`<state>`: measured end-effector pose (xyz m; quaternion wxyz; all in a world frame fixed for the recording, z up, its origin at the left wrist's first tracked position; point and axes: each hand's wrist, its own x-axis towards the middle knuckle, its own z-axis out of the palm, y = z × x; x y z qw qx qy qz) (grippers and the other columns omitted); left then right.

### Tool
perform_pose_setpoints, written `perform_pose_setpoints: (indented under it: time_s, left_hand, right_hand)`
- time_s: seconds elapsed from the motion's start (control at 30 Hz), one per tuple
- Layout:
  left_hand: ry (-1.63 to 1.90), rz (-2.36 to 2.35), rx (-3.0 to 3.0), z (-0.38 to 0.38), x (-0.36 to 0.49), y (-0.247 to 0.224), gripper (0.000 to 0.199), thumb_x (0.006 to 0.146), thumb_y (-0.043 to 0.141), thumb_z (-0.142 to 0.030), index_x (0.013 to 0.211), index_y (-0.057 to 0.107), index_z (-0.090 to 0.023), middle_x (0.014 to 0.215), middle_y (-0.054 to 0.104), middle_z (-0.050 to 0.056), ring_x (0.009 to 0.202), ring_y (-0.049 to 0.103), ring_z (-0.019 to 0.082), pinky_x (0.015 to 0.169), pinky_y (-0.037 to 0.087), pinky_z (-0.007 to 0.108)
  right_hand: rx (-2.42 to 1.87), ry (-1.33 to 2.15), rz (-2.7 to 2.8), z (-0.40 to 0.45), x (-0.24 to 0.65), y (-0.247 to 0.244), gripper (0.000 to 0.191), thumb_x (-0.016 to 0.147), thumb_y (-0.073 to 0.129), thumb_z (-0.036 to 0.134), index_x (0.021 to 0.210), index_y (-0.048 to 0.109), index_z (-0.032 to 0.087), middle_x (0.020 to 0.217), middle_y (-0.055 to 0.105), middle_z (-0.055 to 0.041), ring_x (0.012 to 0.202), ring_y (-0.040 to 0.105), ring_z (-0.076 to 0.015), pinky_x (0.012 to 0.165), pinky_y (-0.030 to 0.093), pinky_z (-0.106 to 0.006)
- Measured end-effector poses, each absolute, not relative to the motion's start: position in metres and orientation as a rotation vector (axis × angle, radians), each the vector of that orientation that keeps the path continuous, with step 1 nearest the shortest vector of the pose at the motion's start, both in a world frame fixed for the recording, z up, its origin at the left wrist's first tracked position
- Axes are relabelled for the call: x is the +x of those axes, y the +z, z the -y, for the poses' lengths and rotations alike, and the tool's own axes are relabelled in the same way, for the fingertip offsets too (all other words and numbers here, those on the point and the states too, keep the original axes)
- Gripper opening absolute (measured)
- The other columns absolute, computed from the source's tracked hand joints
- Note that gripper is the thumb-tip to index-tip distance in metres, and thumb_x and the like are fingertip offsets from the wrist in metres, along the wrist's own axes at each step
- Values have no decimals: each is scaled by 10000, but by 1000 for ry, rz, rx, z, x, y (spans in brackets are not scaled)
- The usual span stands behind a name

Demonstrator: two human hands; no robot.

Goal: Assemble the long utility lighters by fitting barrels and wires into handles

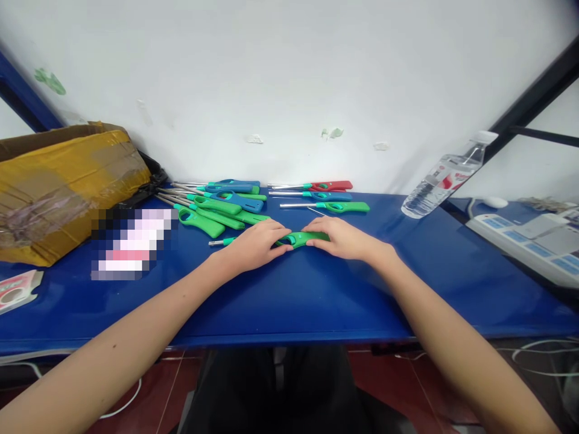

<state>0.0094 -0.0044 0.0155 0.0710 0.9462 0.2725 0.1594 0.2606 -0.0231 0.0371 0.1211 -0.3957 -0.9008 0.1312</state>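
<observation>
Both of my hands grip one green long-necked lighter (299, 240) low over the blue table. My left hand (256, 244) is closed around its middle, near the trigger opening, and the metal nozzle sticks out to the left. My right hand (337, 237) is closed on the handle end, with thumb and fingers pinching it. Behind the hands, a red lighter (332, 185), a blue lighter (332, 196) and a green lighter (348, 207) lie in parallel, nozzles to the left. Left of them is a loose pile of several green and blue lighters (217, 208).
A taped cardboard box (67, 193) stands at the left, with a blurred pink-white item (136, 244) before it. A water bottle (446, 178) leans at the right, near a white device with blue keys (529, 241). A white wall (289, 78) rises behind the table (289, 301).
</observation>
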Motion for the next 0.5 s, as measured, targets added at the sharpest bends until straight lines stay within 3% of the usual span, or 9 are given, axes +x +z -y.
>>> perform_pose_setpoints:
  time_s: [0.27, 0.5]
  left_hand:
    - [491, -888, 2834, 4, 11, 9, 327, 983, 548, -362, 1226, 632, -160, 1204, 656, 123, 1092, 595, 267, 963, 463, 396]
    - [491, -896, 2806, 2, 13, 10, 297, 957, 593, -365, 1145, 675, -149, 1192, 659, 122, 1087, 586, 270, 957, 473, 403]
  right_hand:
    - [-1128, 383, 2600, 21, 262, 33, 283, 952, 560, 323, 1147, 713, 185, 1164, 702, -122, 1036, 649, -272, 903, 503, -413]
    - [-1176, 355, 2601, 19, 263, 30, 324, 946, 576, 357, 1183, 722, 190, 1252, 671, -136, 1103, 639, -295, 960, 501, -456]
